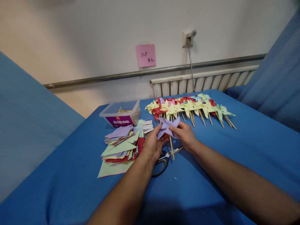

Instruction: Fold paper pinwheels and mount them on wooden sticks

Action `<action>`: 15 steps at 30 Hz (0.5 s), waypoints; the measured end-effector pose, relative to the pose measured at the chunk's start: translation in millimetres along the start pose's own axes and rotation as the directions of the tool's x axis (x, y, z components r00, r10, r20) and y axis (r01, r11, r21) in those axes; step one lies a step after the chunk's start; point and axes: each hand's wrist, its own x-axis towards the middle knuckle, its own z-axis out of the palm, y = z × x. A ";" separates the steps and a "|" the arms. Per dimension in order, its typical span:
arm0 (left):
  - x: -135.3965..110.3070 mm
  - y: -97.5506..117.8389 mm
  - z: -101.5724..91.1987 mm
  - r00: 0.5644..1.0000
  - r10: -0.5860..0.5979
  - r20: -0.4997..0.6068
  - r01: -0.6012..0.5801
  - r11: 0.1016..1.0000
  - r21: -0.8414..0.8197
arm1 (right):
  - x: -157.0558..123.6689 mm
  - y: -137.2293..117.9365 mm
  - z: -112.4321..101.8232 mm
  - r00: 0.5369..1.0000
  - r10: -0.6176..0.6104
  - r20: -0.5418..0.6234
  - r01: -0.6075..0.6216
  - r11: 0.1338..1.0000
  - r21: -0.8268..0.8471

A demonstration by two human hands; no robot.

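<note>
Between my two hands is a purple paper pinwheel [165, 124] on a thin wooden stick [172, 147] that points down toward the table. My left hand [153, 140] grips its left side, thumb up along a blade. On the other side, my right hand [185, 132] pinches the paper, with its thumb at the pinwheel's centre. Below the stick lie scissors [161, 164] with dark handles, partly covered by my left hand. Left of my hands rises a stack of cut coloured paper [120, 147] in purple, green, yellow and red.
Finished-looking pinwheels [188, 107] in several colours lie in rows at the back. A clear plastic box [119, 114] with wooden sticks stands behind the paper, near small white packets [147, 126]. Blue cloth [222, 162] covers the table; a radiator [206, 82] and wall are behind.
</note>
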 end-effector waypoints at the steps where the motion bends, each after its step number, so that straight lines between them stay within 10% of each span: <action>1: 0.5 -0.4 -0.2 1.000 -0.003 -0.009 0.003 1.000 0.010 | 0.2 0.0 -0.1 1.000 -0.003 -0.004 0.003 1.000 -0.012; 15: 1.3 -2.3 -3.4 0.999 0.032 0.031 -0.035 0.996 0.077 | 4.4 5.0 -2.9 0.998 -0.058 0.013 0.060 0.976 -0.208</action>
